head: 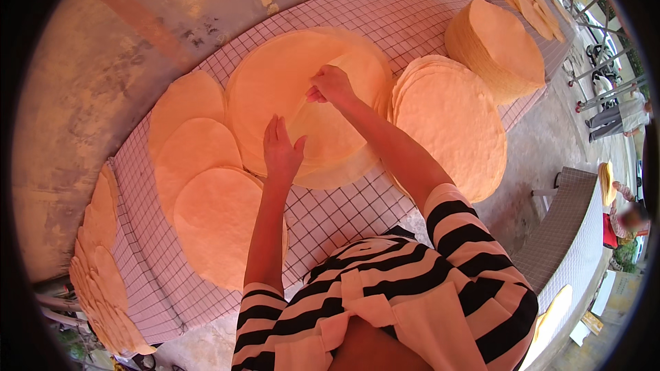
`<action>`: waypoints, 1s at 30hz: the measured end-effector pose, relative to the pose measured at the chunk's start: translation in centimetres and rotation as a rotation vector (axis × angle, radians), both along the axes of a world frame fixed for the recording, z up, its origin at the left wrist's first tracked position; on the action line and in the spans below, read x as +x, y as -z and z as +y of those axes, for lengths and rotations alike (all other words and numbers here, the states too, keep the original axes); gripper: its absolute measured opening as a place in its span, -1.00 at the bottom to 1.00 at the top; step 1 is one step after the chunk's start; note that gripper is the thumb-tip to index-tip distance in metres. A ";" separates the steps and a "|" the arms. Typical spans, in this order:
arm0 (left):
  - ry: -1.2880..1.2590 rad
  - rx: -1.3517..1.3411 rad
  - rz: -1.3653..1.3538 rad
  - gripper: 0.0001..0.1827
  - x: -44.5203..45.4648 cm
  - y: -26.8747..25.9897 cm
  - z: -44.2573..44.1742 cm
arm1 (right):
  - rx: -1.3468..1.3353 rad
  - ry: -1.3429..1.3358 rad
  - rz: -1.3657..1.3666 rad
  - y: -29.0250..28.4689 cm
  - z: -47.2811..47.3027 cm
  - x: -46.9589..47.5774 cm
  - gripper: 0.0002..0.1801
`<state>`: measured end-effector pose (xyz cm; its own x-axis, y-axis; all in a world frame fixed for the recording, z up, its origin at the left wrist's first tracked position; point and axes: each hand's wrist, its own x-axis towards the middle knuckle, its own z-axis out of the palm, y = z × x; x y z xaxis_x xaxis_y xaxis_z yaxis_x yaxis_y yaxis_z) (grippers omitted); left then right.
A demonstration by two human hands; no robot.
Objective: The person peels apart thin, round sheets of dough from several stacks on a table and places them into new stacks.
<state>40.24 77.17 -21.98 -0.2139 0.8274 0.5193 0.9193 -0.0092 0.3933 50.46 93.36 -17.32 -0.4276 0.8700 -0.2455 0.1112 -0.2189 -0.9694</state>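
A wide pile of thin, round, translucent sheets, perhaps of dough, lies before me on the table. My right hand pinches the edge of a thin top sheet, which is partly lifted and folded over the pile. My left hand rests flat over the pile's near left part, thumb apart from the fingers, holding nothing. Whether its fingertips press on the sheet I cannot tell. Left of the pile, smaller round sheets overlap in a row. To its right is a stack of thicker, bumpy rounds.
A tall stack of rounds stands at the right on the checked tablecloth. More rounds lie at the far right and left end. A wall runs behind the table. Another checked table and two people are at right.
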 end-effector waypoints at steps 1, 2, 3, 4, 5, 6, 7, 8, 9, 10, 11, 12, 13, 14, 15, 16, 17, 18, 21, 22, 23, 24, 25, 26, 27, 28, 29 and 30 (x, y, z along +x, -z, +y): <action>-0.040 0.023 0.042 -0.42 -0.7 -0.6 1.2 | 0.039 -0.040 0.019 -1.8 0.3 -1.0 -0.92; -0.069 0.050 0.077 -0.43 -1.3 -1.0 2.6 | 0.042 -0.028 0.047 -2.8 0.9 -1.2 -0.92; -0.096 0.076 0.118 -0.45 -1.6 -1.3 3.7 | 0.044 -0.014 0.079 -3.6 1.5 -1.3 -0.92; -0.094 -0.003 0.071 -0.49 -2.1 -1.4 4.4 | 0.046 -0.001 0.115 -4.2 2.0 -1.4 -0.92; -0.090 -0.083 0.024 -0.53 -2.4 -1.5 5.0 | 0.032 -0.006 0.175 -4.8 2.3 -1.1 -0.90; -0.093 -0.163 -0.024 -0.57 -2.8 -1.6 5.4 | 0.018 -0.016 0.233 -5.2 2.5 -0.6 -0.88; -0.078 -0.043 0.018 -0.61 -3.0 -2.5 5.8 | 0.001 -0.017 0.284 -5.7 2.6 0.3 -0.86; -0.060 0.077 0.059 -0.64 -3.5 -3.7 6.1 | 0.067 -0.004 0.367 -6.4 2.9 1.4 -0.84; -0.046 0.192 0.095 -0.66 -3.6 -5.1 6.0 | 0.127 0.007 0.445 -7.5 2.6 2.7 -0.83; 0.024 0.257 0.185 -0.68 -3.0 -6.7 6.1 | 0.187 0.026 0.517 -7.5 2.2 4.3 -0.82; 0.089 0.328 0.275 -0.69 -2.4 -8.7 6.3 | 0.158 0.080 0.512 -6.8 1.7 5.8 -0.81; 0.144 0.404 0.371 -0.70 -1.8 -9.5 6.3 | 0.132 0.123 0.511 -6.1 0.9 7.2 -0.80; 0.181 0.339 0.383 -0.71 -1.4 -8.6 6.0 | 0.106 0.162 0.513 -5.2 0.0 8.4 -0.79; 0.224 0.277 0.396 -0.72 -1.0 -6.6 5.7 | -0.003 0.208 0.352 -3.2 -1.0 9.6 -0.78; 0.271 0.218 0.407 -0.73 -0.6 -4.4 5.4 | -0.110 0.254 0.190 -0.5 -2.3 10.7 -0.76; 0.301 0.124 0.364 -0.72 -0.3 -1.4 4.6 | -0.211 0.252 0.144 1.6 -4.2 11.5 -0.75; 0.335 0.037 0.318 -0.70 0.1 1.5 4.0 | -0.307 0.254 0.096 3.6 -6.1 12.3 -0.72; 0.336 0.024 0.334 -0.69 0.4 3.4 3.4 | -0.389 0.202 0.060 5.4 -7.7 12.9 -0.72; 0.350 -0.006 0.364 -0.66 1.2 5.8 2.4 | -0.510 0.139 0.098 8.3 -11.2 13.7 -0.73; 0.366 -0.008 0.360 -0.65 1.1 5.7 2.3 | -0.527 0.136 0.137 8.9 -11.8 13.7 -0.75; 0.380 -0.011 0.355 -0.64 1.0 5.6 2.1 | -0.558 0.176 0.205 9.4 -12.0 13.6 -0.76; 0.402 -0.020 0.378 -0.64 0.3 5.8 2.0 | -0.586 0.211 0.280 9.6 -12.1 13.1 -0.77; 0.423 -0.029 0.401 -0.65 -0.4 6.0 1.9 | -0.614 0.245 0.354 9.8 -12.2 12.7 -0.79; 0.443 -0.039 0.424 -0.65 -1.0 6.1 1.7 | -0.627 0.264 0.374 9.9 -12.4 12.5 -0.79; 0.450 -0.049 0.433 -0.65 -1.1 5.9 1.6 | -0.640 0.285 0.394 9.9 -12.5 12.2 -0.80; 0.456 -0.060 0.443 -0.64 -1.3 5.6 1.4 | -0.654 0.305 0.415 9.9 -12.7 11.8 -0.80; 0.463 -0.072 0.452 -0.64 -1.4 5.3 1.2 | -0.622 0.331 0.383 9.8 -13.0 11.4 -0.80; 0.463 -0.071 0.450 -0.63 -1.3 5.3 1.1 | -0.589 0.359 0.347 9.8 -13.4 11.1 -0.79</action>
